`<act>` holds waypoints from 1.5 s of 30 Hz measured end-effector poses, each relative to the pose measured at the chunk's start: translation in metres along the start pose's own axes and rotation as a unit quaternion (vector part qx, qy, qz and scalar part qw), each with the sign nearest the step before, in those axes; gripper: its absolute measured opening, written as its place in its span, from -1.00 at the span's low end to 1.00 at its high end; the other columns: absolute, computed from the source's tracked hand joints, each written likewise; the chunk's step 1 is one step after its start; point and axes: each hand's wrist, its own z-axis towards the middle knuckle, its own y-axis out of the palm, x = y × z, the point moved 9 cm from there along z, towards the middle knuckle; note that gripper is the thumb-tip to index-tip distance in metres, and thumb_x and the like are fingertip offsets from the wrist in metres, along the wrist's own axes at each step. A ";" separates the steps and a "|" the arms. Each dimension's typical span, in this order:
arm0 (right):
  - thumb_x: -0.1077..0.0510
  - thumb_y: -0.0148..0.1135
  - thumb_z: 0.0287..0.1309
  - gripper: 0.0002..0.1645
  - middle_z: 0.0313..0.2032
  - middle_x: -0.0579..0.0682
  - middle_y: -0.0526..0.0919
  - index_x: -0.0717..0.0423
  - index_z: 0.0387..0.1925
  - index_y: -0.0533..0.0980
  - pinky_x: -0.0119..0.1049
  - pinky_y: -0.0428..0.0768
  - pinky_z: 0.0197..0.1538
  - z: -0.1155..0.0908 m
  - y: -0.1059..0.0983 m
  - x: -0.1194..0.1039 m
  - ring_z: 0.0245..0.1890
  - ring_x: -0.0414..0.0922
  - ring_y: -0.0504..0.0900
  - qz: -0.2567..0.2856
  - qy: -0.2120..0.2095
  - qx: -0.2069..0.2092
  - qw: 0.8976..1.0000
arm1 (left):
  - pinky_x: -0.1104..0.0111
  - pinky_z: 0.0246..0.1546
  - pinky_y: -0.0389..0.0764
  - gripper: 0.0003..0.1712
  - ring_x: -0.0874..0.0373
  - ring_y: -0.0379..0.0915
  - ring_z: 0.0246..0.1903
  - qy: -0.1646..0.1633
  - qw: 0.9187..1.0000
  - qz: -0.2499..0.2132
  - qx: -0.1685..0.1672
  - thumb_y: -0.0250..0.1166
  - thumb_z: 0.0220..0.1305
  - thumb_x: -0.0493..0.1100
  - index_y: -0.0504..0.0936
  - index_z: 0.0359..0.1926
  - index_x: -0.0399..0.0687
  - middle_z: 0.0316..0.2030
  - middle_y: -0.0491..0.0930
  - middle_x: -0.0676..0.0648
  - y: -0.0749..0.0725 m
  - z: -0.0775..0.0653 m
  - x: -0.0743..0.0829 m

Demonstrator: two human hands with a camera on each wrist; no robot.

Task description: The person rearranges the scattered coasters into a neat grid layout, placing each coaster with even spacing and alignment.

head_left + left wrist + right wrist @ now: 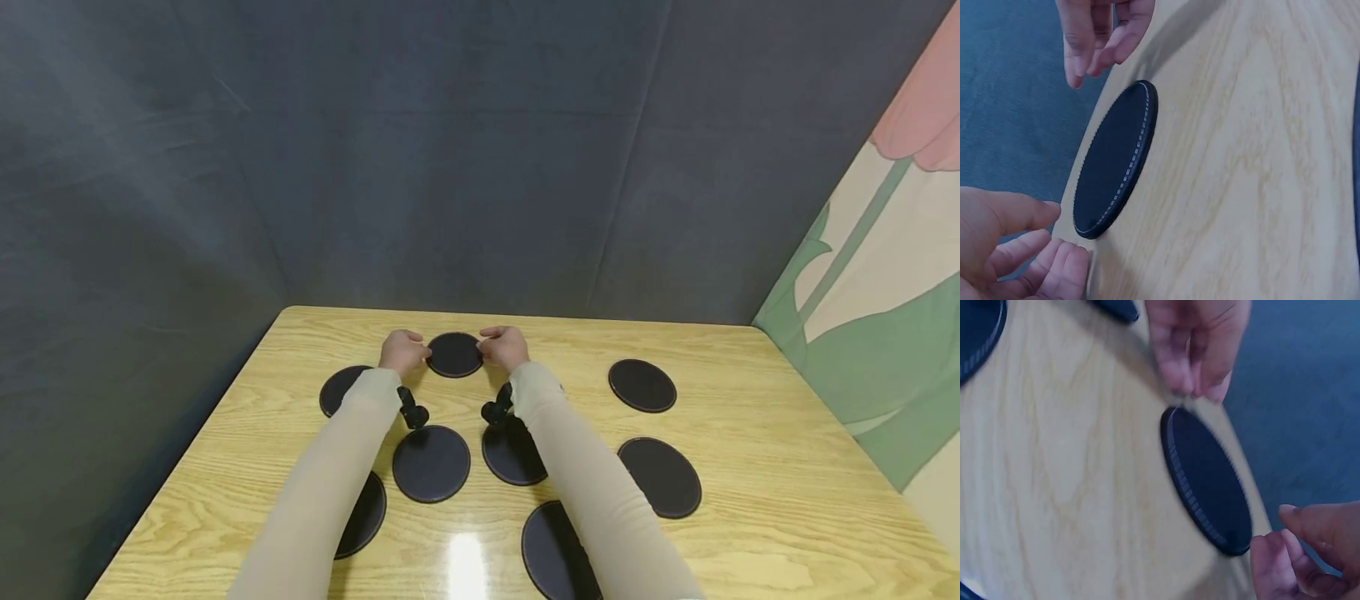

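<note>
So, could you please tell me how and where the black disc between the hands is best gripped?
Probably by opposite edges of the black disc, left hand from its left, right hand from its right: it lies flat and thin on the table, so its rim likely offers the best purchase.

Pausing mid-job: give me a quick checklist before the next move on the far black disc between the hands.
1. Hands on opposite sides: ok; left hand and right hand flank the far black disc.
2. Disc flat on the table: ok, no tilt visible.
3. Disc inside the table's far edge: ok.
4. Disc apart from the other black discs: ok.
5. Grip closed on the rim: not ok.
6. Fingertip contact: cannot tell; fingertips are close.
</note>
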 end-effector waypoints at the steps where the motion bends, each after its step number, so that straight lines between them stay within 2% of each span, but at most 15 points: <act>1: 0.34 0.15 0.27 -0.61 -0.01 0.23 0.65 0.23 0.12 0.55 -0.20 0.69 -0.07 -0.002 0.002 -0.003 -0.13 0.05 0.67 0.011 -0.005 -0.015 1.000 | 0.24 -0.17 0.61 -0.52 -0.08 0.61 -0.14 0.002 1.000 -0.008 -0.005 0.25 0.28 -0.27 0.49 0.21 -0.29 0.01 0.61 -0.28 -0.001 0.000 0.000; 4: 0.35 0.08 0.30 -0.58 0.06 0.30 0.59 0.29 0.18 0.49 -0.12 0.64 0.06 -0.011 0.006 -0.015 0.00 0.15 0.61 0.039 -0.021 -0.058 0.997 | 0.26 -0.17 0.62 -0.52 -0.10 0.60 -0.11 0.014 0.998 -0.048 -0.024 0.21 0.30 -0.29 0.47 0.22 -0.31 -0.01 0.60 -0.31 -0.003 -0.001 0.000; 7: 0.35 0.05 0.32 -0.57 0.12 0.34 0.53 0.33 0.20 0.45 -0.06 0.59 0.13 -0.020 0.009 -0.024 0.00 0.17 0.58 0.054 -0.031 -0.093 0.994 | 0.17 0.01 0.61 -0.51 -0.17 0.54 0.03 0.026 0.994 -0.093 -0.051 0.17 0.32 -0.31 0.43 0.25 -0.34 0.10 0.53 -0.34 -0.003 -0.005 0.003; 12: 0.32 0.04 0.35 -0.57 0.13 0.35 0.47 0.35 0.21 0.42 -0.12 0.61 0.10 -0.037 0.014 -0.032 -0.22 -0.07 0.55 0.055 -0.045 -0.135 0.988 | 0.05 0.21 0.48 -0.50 -0.25 0.39 0.20 0.043 0.982 -0.165 -0.084 0.10 0.36 -0.31 0.38 0.30 -0.30 0.17 0.43 -0.37 -0.007 -0.020 0.018; 17: 0.32 0.04 0.35 -0.57 0.06 0.31 0.49 0.36 0.21 0.40 -0.12 0.62 0.09 -0.057 0.012 -0.037 -0.24 -0.12 0.54 0.067 -0.073 -0.160 0.982 | 0.08 0.22 0.48 -0.53 -0.24 0.35 0.20 0.070 0.968 -0.222 -0.088 0.11 0.36 -0.32 0.41 0.28 -0.25 0.02 0.46 -0.25 -0.021 -0.040 0.038; 22: 0.33 0.04 0.35 -0.59 -0.11 0.11 0.56 0.39 0.19 0.41 0.01 0.57 0.16 -0.076 0.009 -0.035 -0.18 -0.09 0.57 0.083 -0.083 -0.182 0.976 | 0.15 0.16 0.54 -0.56 -0.03 0.46 0.03 0.087 0.967 -0.216 -0.106 0.13 0.37 -0.28 0.44 0.25 -0.21 -0.10 0.46 -0.10 -0.028 -0.063 0.045; 24: 0.32 0.05 0.35 -0.59 -0.11 0.13 0.57 0.39 0.19 0.41 -0.01 0.58 0.14 -0.084 0.008 -0.033 -0.18 -0.09 0.57 0.081 -0.083 -0.189 0.975 | 0.17 0.14 0.56 -0.56 0.03 0.47 -0.02 0.089 0.967 -0.211 -0.113 0.15 0.37 -0.27 0.45 0.25 -0.21 -0.12 0.47 -0.08 -0.028 -0.071 0.043; 29: 0.29 0.06 0.36 -0.57 0.05 0.30 0.50 0.40 0.20 0.40 -0.09 0.63 0.09 -0.102 0.008 -0.025 -0.21 -0.15 0.56 0.061 -0.089 -0.205 0.973 | 0.20 0.11 0.58 -0.56 0.01 0.47 -0.03 0.095 0.965 -0.207 -0.130 0.17 0.37 -0.26 0.45 0.24 -0.23 -0.15 0.48 -0.07 -0.029 -0.090 0.035; 35: 0.33 0.08 0.33 -0.56 -0.04 0.27 0.53 0.45 0.19 0.39 0.01 0.61 0.10 -0.114 0.011 -0.014 -0.26 -0.20 0.56 0.065 -0.093 -0.214 0.970 | 0.23 0.06 0.61 -0.56 0.09 0.47 -0.10 0.095 0.965 -0.192 -0.151 0.20 0.36 -0.22 0.46 0.22 -0.25 -0.16 0.47 -0.04 -0.024 -0.110 0.021; 39: 0.35 0.08 0.31 -0.56 -0.09 0.24 0.53 0.51 0.17 0.37 0.08 0.60 0.09 -0.120 0.013 -0.008 -0.25 -0.19 0.58 0.066 -0.105 -0.220 0.968 | 0.18 0.06 0.61 -0.55 0.02 0.49 -0.07 0.094 0.967 -0.176 -0.161 0.21 0.36 -0.21 0.46 0.21 -0.30 -0.13 0.49 -0.09 -0.018 -0.121 0.010; 45: 0.31 0.10 0.32 -0.56 -0.03 0.32 0.51 0.47 0.17 0.38 -0.03 0.65 0.03 -0.130 0.017 0.004 -0.16 -0.05 0.60 0.043 -0.099 -0.241 0.965 | 0.13 0.03 0.63 -0.53 -0.11 0.49 -0.04 0.091 0.968 -0.154 -0.178 0.19 0.36 -0.21 0.44 0.21 -0.38 -0.16 0.50 -0.14 -0.009 -0.135 -0.010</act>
